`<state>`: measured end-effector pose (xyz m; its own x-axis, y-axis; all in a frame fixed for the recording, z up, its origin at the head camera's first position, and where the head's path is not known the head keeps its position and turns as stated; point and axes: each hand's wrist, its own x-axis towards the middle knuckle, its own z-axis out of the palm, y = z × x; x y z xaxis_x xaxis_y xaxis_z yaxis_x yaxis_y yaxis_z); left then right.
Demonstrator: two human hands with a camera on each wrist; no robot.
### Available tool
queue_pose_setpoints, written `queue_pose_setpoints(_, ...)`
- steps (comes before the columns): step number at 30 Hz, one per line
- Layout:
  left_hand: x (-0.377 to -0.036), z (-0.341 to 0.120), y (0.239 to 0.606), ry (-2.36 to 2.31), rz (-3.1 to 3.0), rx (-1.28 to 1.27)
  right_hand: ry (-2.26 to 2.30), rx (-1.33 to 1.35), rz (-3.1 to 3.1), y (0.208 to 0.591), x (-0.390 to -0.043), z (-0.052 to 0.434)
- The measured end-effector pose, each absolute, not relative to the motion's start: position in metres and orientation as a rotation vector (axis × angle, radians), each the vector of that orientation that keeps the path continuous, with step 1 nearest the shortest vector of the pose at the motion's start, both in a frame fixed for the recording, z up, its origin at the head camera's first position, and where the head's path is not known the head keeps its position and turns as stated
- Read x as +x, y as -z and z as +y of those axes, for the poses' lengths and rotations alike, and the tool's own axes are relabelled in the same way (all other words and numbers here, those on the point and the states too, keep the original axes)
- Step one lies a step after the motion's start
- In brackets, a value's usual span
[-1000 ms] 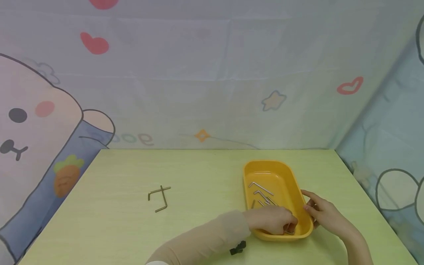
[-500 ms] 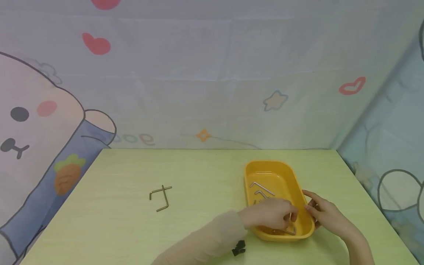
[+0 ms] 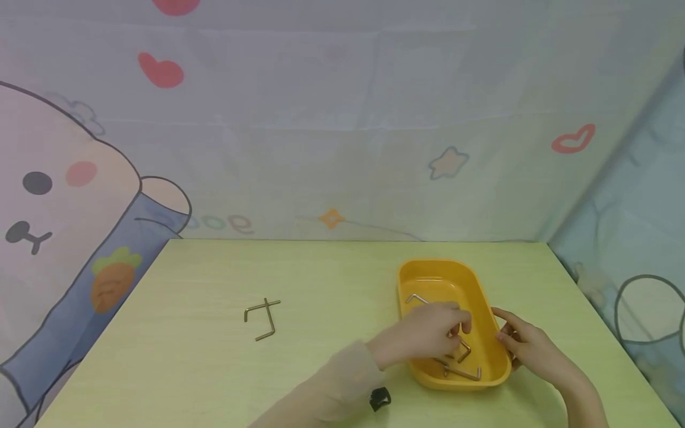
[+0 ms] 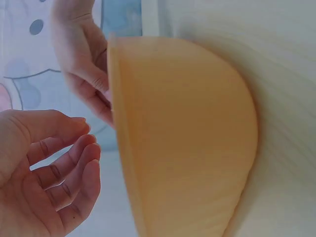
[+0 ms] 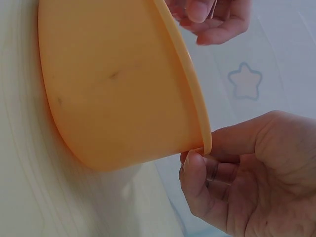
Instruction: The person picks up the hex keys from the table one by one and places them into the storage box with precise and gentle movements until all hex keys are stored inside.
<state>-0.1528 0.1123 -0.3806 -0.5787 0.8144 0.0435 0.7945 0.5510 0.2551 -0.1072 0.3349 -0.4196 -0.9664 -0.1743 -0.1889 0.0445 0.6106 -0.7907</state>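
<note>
A pale green table (image 3: 332,279) stands before a cartoon-print curtain (image 3: 80,196), with two hex keys (image 3: 262,316) lying left of its middle. Near the right edge, the left hand (image 3: 423,336) reaches over the yellow tray (image 3: 436,270), fingers curled and pinching a hex key (image 3: 463,351). The right hand (image 3: 527,348) grips the tray's right rim, thumb and fingers curled on it.

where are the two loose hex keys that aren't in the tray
In the head view, the two hex keys lie crossed on the green table, left of centre, well left of the yellow tray and both hands.
</note>
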Motion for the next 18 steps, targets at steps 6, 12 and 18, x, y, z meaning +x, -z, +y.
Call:
queue_pose_setpoints(6,-0.154,0.103,0.378,-0.481,2.749,1.358,1.28,-0.105,2.591,0.421,-0.107,0.336)
queue_pose_setpoints(12,-0.152,0.089,0.373,-0.635,2.772,1.27,1.286,-0.104,2.582,0.421,-0.107,0.336)
queue_pose_setpoints(18,-0.151,0.074,0.373,-0.769,2.851,1.227,1.291,-0.112,2.585,0.419,-0.107,0.335)
